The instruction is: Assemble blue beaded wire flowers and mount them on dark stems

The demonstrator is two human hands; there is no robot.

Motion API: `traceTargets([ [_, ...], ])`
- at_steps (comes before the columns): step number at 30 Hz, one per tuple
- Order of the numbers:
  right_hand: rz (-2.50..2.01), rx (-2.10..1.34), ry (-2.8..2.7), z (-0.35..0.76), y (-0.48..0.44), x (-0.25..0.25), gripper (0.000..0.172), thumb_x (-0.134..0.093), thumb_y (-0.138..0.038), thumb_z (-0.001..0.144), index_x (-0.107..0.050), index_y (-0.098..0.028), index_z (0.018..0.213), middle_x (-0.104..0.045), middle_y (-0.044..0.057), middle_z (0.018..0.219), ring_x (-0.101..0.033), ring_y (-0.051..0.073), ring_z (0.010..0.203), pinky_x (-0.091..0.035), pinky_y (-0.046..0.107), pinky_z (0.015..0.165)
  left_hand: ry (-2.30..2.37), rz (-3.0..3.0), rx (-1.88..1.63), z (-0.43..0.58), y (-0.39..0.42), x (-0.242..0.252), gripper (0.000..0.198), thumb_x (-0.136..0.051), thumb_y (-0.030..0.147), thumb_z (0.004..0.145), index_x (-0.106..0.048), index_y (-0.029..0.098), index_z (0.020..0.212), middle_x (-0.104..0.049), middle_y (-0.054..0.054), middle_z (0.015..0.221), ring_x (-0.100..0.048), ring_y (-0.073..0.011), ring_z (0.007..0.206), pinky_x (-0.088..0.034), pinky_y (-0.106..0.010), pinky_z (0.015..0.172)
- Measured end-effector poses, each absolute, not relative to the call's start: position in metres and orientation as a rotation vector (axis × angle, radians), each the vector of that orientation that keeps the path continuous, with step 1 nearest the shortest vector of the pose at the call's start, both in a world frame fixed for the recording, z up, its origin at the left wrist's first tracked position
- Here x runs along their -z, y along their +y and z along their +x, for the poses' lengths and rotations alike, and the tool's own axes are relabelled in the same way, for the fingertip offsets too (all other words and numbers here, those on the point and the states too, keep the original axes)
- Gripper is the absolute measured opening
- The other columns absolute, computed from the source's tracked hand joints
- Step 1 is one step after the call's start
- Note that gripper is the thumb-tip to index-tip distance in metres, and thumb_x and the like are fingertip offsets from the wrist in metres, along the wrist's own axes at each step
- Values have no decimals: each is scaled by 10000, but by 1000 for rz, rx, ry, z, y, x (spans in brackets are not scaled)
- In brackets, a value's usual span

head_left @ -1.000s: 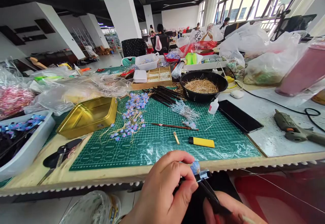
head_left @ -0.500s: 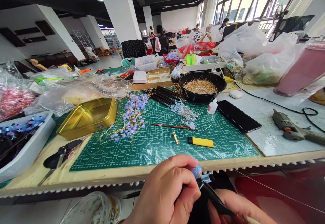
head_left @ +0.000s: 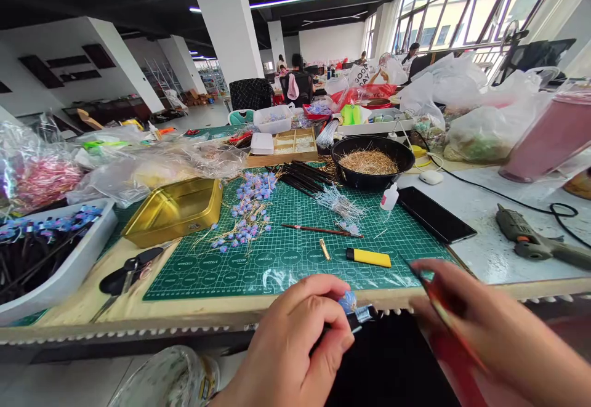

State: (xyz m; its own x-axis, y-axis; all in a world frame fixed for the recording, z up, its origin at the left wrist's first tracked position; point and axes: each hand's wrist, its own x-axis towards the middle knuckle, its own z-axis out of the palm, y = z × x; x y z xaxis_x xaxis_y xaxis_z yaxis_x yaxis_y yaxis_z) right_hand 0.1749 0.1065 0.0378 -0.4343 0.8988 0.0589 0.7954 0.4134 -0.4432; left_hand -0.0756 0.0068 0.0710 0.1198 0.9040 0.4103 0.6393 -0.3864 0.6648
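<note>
My left hand is closed around a small piece with a blue flower, just in front of the table edge. Beside the flower a dark stick end carries a shiny pale-blue band; the rest of it is hidden by my fingers. Apart from it, to the right, my right hand grips a thin dark-tipped tool with a reddish side. Motion blurs that tool, so I cannot tell its exact kind. A yellow lighter and a small gold clip lie on the green cutting mat beyond my hands.
Blue flower sprigs, black sticks, a brush and a glue bottle lie on the mat. Around it are a gold tin, scissors, a black bowl, a phone and a glue gun.
My right hand has moved up and right, away from the flower piece, with the tool in it. My left hand keeps hold of the piece, slightly further left. The view has shifted a little.
</note>
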Motion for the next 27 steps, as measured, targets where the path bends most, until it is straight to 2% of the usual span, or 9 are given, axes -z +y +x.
traceTargets([
  [3, -1702, -16, -2512, 184, 155, -31, 474, -402, -411, 905, -561, -143, 1262, -719, 156, 873, -693, 368, 753, -535, 466, 630, 1474, 2105, -1200, -78, -1, -69, 156, -531, 98, 845, -552, 252, 858, -645, -11, 1079, -610, -156, 1048, -492, -254, 900],
  [7, -1621, 84, -2564, 184, 183, -30, 457, -377, -343, 890, -676, -95, 1131, -677, 208, 845, -661, 437, 780, -497, 585, 687, 1497, 2128, -1200, -80, -11, -66, 171, -534, 81, 841, -550, 248, 878, -636, -16, 1116, -609, -149, 1046, -485, -253, 915],
  [9, -1545, 113, -2546, 176, 172, -38, 456, -352, -338, 906, -696, -90, 1073, -665, 223, 962, -647, 420, 882, -482, 588, 790, 1466, 2168, -1245, -81, -16, -66, 171, -530, 70, 830, -549, 237, 860, -638, -18, 1115, -613, -139, 1032, -481, -235, 917],
  [12, -1294, -181, -2518, 153, 127, -52, 410, -340, -382, 956, -660, -175, 1107, -676, 116, 1076, -636, 260, 1002, -502, 378, 905, 1473, 2229, -1233, -83, -21, -69, 171, -546, 47, 818, -561, 215, 847, -656, -24, 1086, -615, -127, 1035, -463, -205, 938],
  [14, -1042, -828, -2381, 135, 92, -58, 325, -463, -415, 935, -607, -225, 1156, -699, 53, 1001, -660, 195, 916, -542, 277, 807, 1521, 2244, -1191, -84, -24, -70, 185, -554, 21, 811, -577, 202, 846, -665, -32, 1078, -617, -124, 1045, -455, -193, 946],
  [17, -866, -1286, -2197, 111, 54, -57, 179, -562, -343, 886, -629, -255, 1027, -707, 4, 859, -665, 164, 785, -538, 228, 704, 1551, 2251, -1203, -86, -28, -67, 187, -560, 5, 797, -584, 189, 820, -665, -45, 1096, -628, -133, 1032, -457, -198, 943],
  [19, -905, -1422, -2102, 99, 43, -52, 116, -556, -325, 887, -633, -246, 924, -693, -11, 749, -655, 149, 700, -524, 209, 648, 1545, 2245, -1226, -87, -32, -63, 178, -567, 7, 792, -580, 184, 803, -667, -49, 1091, -636, -136, 1010, -463, -196, 928],
  [23, -990, -1503, -2034, 84, 42, -45, 168, -569, -366, 865, -658, -229, 824, -678, -8, 646, -646, 142, 600, -515, 192, 569, 1580, 2103, -1203, -99, -49, -55, 174, -547, 27, 813, -582, 198, 816, -656, -38, 1128, -618, -131, 1048, -448, -183, 929],
  [27, -1049, -1382, -2118, 89, 47, -36, 213, -597, -403, 833, -678, -240, 722, -678, 9, 612, -648, 160, 553, -525, 203, 527, 1882, 1611, -1142, -151, -79, -32, 149, -445, 221, 929, -584, 224, 876, -660, -27, 1058, -614, -158, 981, -473, -260, 878],
])
